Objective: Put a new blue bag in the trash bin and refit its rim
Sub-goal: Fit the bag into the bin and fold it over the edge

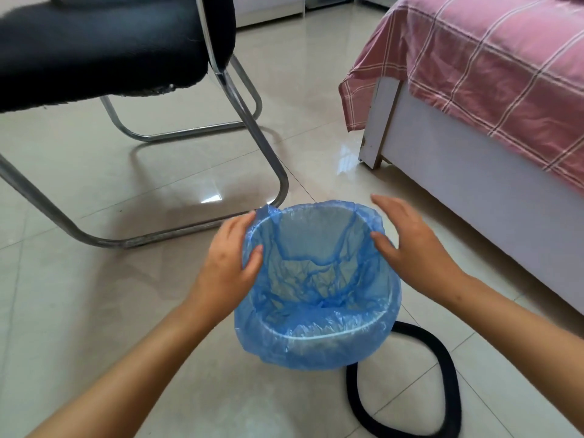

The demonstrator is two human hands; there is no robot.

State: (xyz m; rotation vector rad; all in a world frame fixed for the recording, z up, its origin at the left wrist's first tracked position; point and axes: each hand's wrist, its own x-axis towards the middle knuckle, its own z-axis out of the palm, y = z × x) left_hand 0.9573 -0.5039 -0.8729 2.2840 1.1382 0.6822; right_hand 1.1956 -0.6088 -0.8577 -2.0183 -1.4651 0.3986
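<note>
I have the bag (316, 311) draped over the bin, which stands on the floor (94, 279). My left hand (230, 263) pinches its edge; my right hand (407, 245) rests open. The thin film could tear or slip inward before the rim (442, 368), lying on the floor beside the bin, goes on.

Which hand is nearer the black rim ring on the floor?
Right. The right hand is on the bag's right edge, the side of the bin where the black rim ring lies; the left hand grips the blue bag on the far side.

Two hands, left hand (229, 263) and right hand (410, 245); one blue bag (316, 339) (over one bin); one black rim (448, 374); one chair (104, 49); one bed (493, 74).
</note>
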